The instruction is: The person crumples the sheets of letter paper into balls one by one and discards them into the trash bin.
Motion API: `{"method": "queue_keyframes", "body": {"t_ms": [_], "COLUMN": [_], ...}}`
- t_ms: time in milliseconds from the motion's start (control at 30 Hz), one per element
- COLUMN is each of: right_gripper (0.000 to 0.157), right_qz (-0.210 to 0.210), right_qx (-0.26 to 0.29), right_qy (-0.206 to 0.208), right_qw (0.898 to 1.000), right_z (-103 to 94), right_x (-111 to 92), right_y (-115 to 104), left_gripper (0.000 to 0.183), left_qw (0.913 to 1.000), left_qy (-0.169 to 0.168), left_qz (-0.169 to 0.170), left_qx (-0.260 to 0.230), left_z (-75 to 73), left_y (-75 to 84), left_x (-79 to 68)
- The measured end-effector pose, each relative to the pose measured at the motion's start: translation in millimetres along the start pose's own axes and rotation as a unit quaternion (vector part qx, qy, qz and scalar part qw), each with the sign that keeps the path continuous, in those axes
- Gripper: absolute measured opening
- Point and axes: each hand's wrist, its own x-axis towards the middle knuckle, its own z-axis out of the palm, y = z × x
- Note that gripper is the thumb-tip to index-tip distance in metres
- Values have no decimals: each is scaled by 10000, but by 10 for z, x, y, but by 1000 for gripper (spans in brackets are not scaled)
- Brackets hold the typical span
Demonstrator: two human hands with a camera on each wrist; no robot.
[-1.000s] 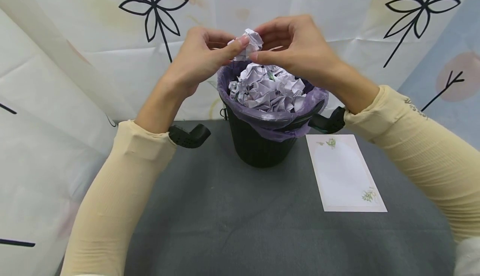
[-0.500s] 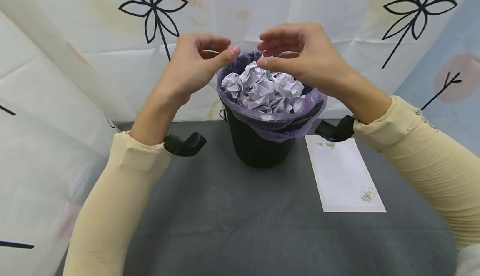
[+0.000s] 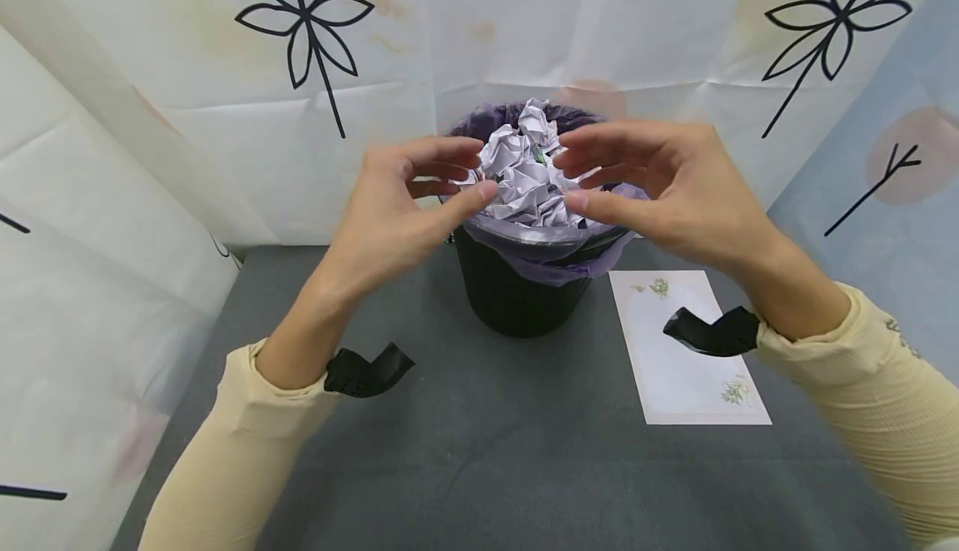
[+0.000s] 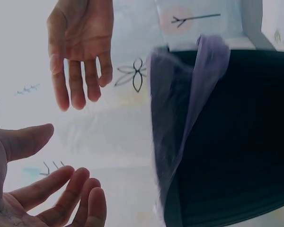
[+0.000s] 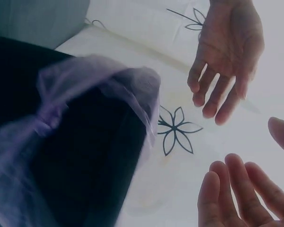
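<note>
In the head view a black bin (image 3: 520,297) stands on the table, lined with a purple plastic bag (image 3: 554,261) folded over its rim. Several crumpled paper balls (image 3: 520,189) heap up inside it, one paper ball (image 3: 537,125) on top at the back. My left hand (image 3: 397,206) hovers at the bin's left front, fingers loosely bent, holding nothing. Opposite it, my right hand (image 3: 674,189) is raised at the bin's right front, also with nothing in its fingers. Both wrist views show the two hands (image 4: 61,198) (image 5: 241,198) apart, beside the bag-covered rim.
A white sheet of paper (image 3: 685,359) with small printed plants lies flat on the dark grey table (image 3: 464,451), right of the bin. White cloth (image 3: 464,27) with black flower drawings hangs behind the table. Black wrist-worn devices (image 3: 367,370) stick out from both cuffs.
A second ago both hands held a crumpled paper ball above the bin; they let it go and it lies among the others. Both hands have since come lower and nearer, the right also moving rightward.
</note>
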Motion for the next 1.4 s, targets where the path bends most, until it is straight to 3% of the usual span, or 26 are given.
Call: {"method": "queue_keyframes", "body": {"t_ms": [133,433,767,1067,1200,1400], "right_gripper": [45,47,50,50,47,43], "right_qz": [-215,-329,411,397,963,1796], "right_qx": [120,371,309,639,249,-744], "right_qy": [36,120,577,943,1099,1286], "right_qw": [9997,9987,9970,9927,9890,9724], "right_z": [18,14,-33,-133,-155,-229], "right_x": [-191,-622,-1031,-1325,-1446,-1691], "right_y": [55,246,467,818,937,1201], "left_gripper": [40,41,39,37,36,36], "left_qw": [9993,9987,9991,9986,9977,9959], "left_qy": [38,33,32,-154,-255,-436], "left_qz": [273,391,197,-185,-365,-635], "left_qx": [-263,-337,-383,-462,-514,-474], "left_z": [83,260,593,998,1157,1387], "left_y": [-23,-144,-392,-679,-789,-948], "left_x": [-177,-520,-790,-981,-1037,-1104]}}
